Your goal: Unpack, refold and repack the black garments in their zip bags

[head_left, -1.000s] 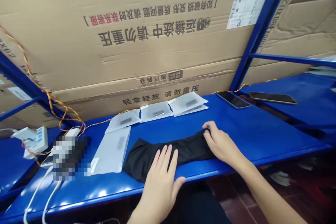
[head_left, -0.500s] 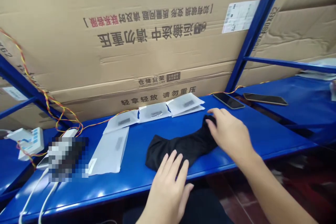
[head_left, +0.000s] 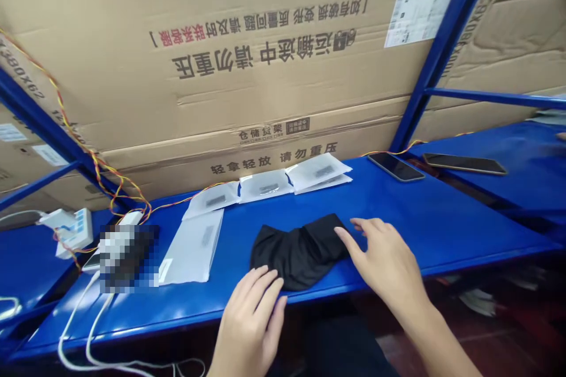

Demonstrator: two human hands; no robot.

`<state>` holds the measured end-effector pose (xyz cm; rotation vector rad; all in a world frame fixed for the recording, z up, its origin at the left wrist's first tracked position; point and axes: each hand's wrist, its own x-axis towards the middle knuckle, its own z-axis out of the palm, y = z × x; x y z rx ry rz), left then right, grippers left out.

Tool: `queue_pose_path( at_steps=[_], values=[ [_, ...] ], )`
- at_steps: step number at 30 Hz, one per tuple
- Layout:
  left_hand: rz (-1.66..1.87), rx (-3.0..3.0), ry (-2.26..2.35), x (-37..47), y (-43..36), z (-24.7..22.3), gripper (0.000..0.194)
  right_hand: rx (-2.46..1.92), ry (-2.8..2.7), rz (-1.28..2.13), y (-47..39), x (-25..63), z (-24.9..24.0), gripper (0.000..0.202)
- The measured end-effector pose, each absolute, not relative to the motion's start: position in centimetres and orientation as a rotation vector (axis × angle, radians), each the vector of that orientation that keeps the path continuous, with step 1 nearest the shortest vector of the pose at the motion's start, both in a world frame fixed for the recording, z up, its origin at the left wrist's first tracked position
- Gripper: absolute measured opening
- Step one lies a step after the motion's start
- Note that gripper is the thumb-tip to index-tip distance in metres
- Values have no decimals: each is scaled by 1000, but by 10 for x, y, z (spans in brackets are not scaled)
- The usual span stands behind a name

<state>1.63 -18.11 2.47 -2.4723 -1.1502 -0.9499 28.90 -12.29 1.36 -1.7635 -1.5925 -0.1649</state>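
Observation:
A black cloth [head_left: 298, 253] lies bunched on the blue shelf [head_left: 398, 212], near its front edge, its right part folded over. My left hand [head_left: 254, 312] is at the cloth's lower left edge, fingers apart and holding nothing. At the cloth's right end is my right hand [head_left: 382, 253], thumb by the fabric and fingers spread, with nothing gripped. Behind the cloth, white translucent packets [head_left: 265, 184] line the back of the shelf, and more packets [head_left: 192, 247] lie to the left.
Two phones [head_left: 395, 166] [head_left: 464, 164] rest at the back right. A power strip [head_left: 75, 230], white cables [head_left: 91, 330] and twisted wires [head_left: 99, 171] are on the left. A large cardboard sheet [head_left: 274, 94] stands behind, between blue posts [head_left: 442, 53].
The cloth's right end has been folded inward, making it shorter. My right hand has let go of it, and my left hand has moved left off the fabric. The view has shifted slightly.

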Motion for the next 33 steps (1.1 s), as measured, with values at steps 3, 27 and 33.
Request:
queue_pose_path(
  at_steps=[3, 27, 33],
  values=[
    [-945, -2460, -1167, 14, -180, 18, 26, -1879, -1690, -11, -111, 298, 0, 44],
    [-968, -1955, -1735, -53, -147, 32, 25, -1052, -1928, -62, -155, 188, 21, 35],
    [-316, -1947, -2035, -86, -101, 46, 37, -1169, -2336, 62, -145, 201, 9, 96]
  ],
)
